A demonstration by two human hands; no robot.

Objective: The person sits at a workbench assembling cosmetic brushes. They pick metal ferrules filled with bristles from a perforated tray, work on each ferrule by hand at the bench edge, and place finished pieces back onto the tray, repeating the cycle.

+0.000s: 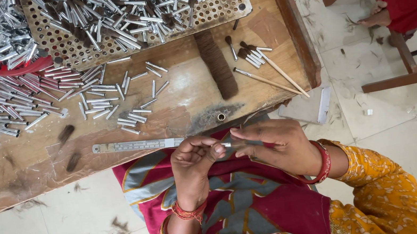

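Here the left hand [192, 159] and right hand [276, 145] both pinch one small tube [226, 144] between fingertips, steadying it over the lap near the desk [186, 109].

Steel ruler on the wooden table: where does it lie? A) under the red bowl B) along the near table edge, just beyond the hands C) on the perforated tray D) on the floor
B: the flat steel ruler lies along the wooden table's near edge, by the left hand.

Pale tiled floor [397, 124] strewn with hair clippings; worn wooden table [186, 112]; wooden chair [401, 75] nearby.
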